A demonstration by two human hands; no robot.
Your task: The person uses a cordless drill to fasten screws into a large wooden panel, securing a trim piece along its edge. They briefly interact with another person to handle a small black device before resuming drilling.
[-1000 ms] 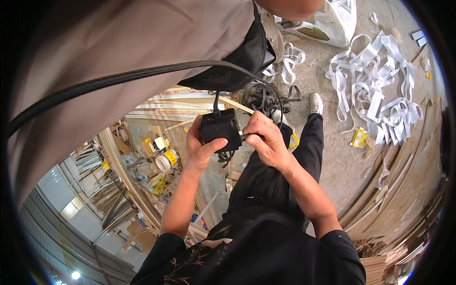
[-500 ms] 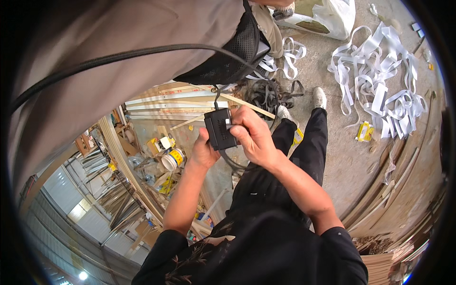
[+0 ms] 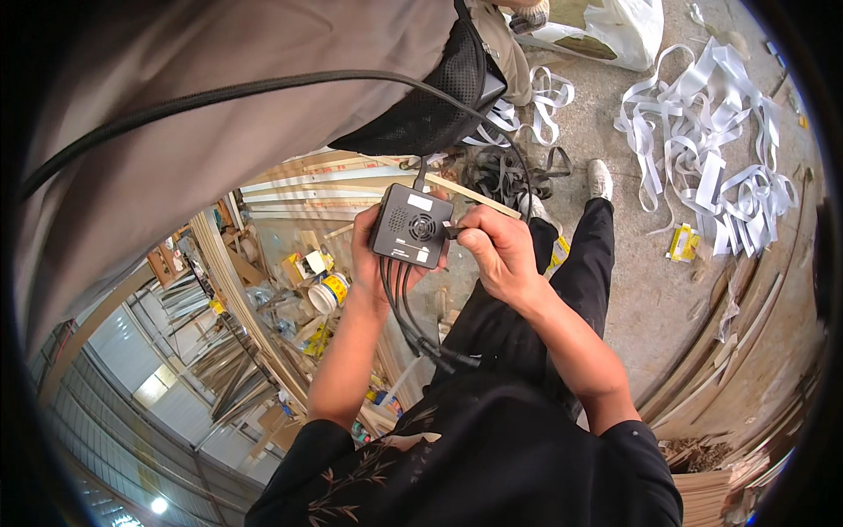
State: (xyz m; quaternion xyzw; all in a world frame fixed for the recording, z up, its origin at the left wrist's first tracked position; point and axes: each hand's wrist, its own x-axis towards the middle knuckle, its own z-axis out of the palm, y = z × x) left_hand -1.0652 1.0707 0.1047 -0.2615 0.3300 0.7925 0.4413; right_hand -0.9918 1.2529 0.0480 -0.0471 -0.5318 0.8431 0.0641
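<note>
My left hand (image 3: pixel 364 255) is closed around the left side and underside of a small black electronic box (image 3: pixel 413 226). The box's face is turned up and shows a round fan grille and pale labels. My right hand (image 3: pixel 499 253) pinches a small dark plug or stick (image 3: pixel 453 233) at the box's right edge; whether it is fully seated I cannot tell. Several black cables (image 3: pixel 402 294) leave the near edge and run toward my body. Another black cable (image 3: pixel 421 173) enters the far edge.
Another person in a grey-brown garment (image 3: pixel 219 132) stands close on the left, wearing a black mesh pouch (image 3: pixel 413 119). A thick black cable (image 3: pixel 263 85) arcs across. White strips (image 3: pixel 702 149) lie heaped on the floor at right. Wood boards (image 3: pixel 316 189) and a white tub (image 3: pixel 327 293) are at left.
The box has turned from its edge so its fan face shows. My right hand has shifted slightly right and down, and the small dark piece now shows between its fingers and the box.
</note>
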